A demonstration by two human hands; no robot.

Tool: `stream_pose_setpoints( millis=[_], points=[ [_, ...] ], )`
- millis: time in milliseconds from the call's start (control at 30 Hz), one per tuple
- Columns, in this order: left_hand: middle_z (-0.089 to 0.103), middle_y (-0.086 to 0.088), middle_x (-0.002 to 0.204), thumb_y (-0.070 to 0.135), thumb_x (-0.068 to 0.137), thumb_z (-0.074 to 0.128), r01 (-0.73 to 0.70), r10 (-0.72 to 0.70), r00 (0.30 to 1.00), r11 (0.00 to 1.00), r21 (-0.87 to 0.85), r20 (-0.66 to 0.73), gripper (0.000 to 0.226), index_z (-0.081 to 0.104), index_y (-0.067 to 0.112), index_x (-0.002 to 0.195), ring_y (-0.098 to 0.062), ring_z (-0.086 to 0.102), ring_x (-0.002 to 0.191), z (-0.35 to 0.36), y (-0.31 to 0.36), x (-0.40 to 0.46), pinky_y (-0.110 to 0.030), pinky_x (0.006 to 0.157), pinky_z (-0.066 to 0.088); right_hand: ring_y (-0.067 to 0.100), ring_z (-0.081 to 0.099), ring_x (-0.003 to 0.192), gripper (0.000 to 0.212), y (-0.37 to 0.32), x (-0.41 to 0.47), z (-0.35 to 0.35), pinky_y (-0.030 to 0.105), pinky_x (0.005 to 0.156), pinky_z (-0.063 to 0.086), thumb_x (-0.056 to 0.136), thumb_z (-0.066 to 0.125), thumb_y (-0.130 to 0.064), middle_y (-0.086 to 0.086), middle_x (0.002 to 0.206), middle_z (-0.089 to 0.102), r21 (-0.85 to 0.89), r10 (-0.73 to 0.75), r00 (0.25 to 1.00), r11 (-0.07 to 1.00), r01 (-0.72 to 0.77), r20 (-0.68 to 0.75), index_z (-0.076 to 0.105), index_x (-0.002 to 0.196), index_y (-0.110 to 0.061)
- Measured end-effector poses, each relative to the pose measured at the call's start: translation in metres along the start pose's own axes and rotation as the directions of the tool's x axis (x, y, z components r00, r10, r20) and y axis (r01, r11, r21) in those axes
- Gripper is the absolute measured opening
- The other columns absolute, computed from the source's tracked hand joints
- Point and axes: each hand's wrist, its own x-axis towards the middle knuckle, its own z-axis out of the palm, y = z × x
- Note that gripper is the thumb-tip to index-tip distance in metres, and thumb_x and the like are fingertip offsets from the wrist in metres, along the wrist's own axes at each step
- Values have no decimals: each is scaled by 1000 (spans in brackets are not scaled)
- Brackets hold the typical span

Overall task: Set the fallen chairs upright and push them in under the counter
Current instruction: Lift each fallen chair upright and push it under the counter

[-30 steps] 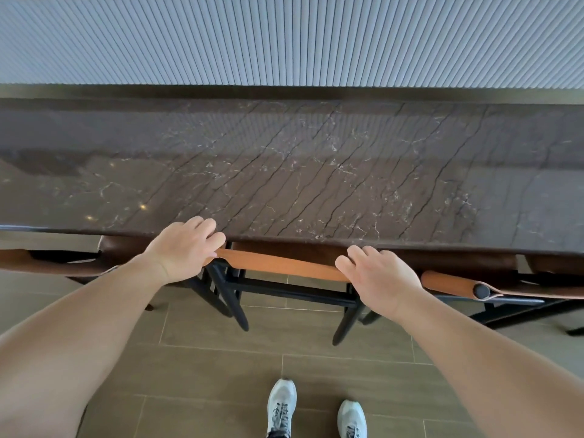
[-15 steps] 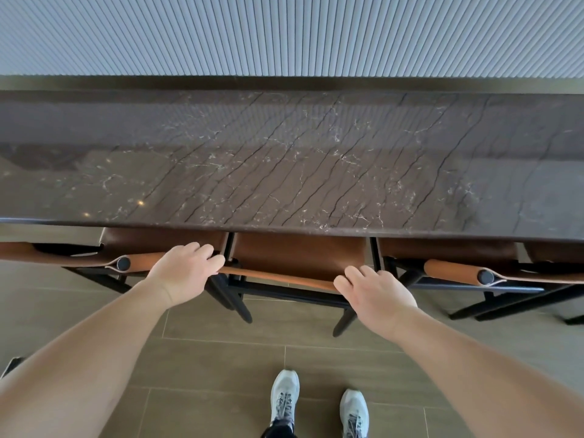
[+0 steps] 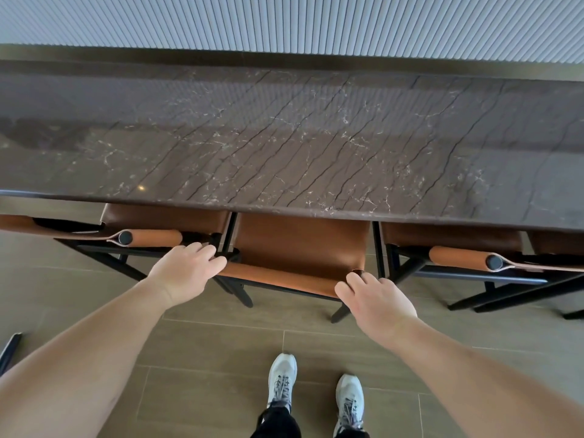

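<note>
Two bare forearms reached forward and slightly inward from the bottom corners of the view, both with the backs of the hands facing up. The left hand (image 3: 186,273) had its fingers curled downward over something, knuckles raised. The right hand (image 3: 377,300) lay flatter, its fingers bent at the tips and pointing forward and left.

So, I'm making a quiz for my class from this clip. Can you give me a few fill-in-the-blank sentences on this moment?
1. Both hands rest on the backrest of the ____ chair.
2. The counter has a dark ____ top.
3. The left hand and right hand are at opposite ____ of the backrest.
4. The shoes stand on a ____ floor.

Missing words: middle; marble; ends; tiled
</note>
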Motion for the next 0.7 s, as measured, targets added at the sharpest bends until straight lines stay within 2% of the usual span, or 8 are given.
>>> stream_pose_setpoints(
  millis=[100, 200, 367, 500, 700],
  points=[
    [46, -2, 69, -14, 54, 67, 44, -44, 998, 999, -7, 34, 39, 59, 14, 80, -22, 40, 57, 0, 1, -1, -33, 43, 36, 26, 49, 94, 38, -1, 0, 1, 35, 65, 36, 84, 50, -3, 2, 106, 44, 1, 8, 1000, 1000, -8, -3, 38, 117, -18],
    [46, 0, 67, -14, 54, 69, 60, -60, 998, 998, -23, 26, 39, 59, 15, 79, -21, 38, 56, -3, 4, 0, -30, 44, 28, 25, 49, 94, 40, 2, 1, 0, 34, 65, 35, 82, 52, -2, 1, 106, 45, 0, 10, 1000, 1000, -10, -9, 38, 116, -19],
    [46, -1, 65, -16, 49, 71, 51, -51, 999, 998, -35, -2, 40, 60, 12, 76, -23, 39, 54, -4, 5, 3, -29, 44, 26, 22, 42, 79, 43, 9, 8, -3, 34, 62, 29, 78, 54, -1, 0, 100, 45, -33, -2, 999, 999, 0, -45, 41, 115, -19],
    [45, -4, 63, -17, 45, 73, 69, -69, 998, 996, -51, -1, 40, 60, 8, 75, -25, 37, 53, -6, 7, 10, -29, 44, 26, 25, 53, 85, 39, 23, 15, -5, 34, 60, 33, 80, 55, -5, 1, 101, 50, -77, -25, 998, 997, 20, -62, 47, 115, -19],
    [48, -2, 71, -10, 63, 68, 143, -141, 989, 989, -47, 40, 32, 61, 12, 85, -22, 34, 62, -9, 13, 26, -31, 47, 27, 25, 53, 84, 38, 53, 29, -9, 34, 58, 36, 80, 56, -2, 2, 98, 50, -149, -61, 996, 988, 50, -68, 49, 112, -19]
  ],
)
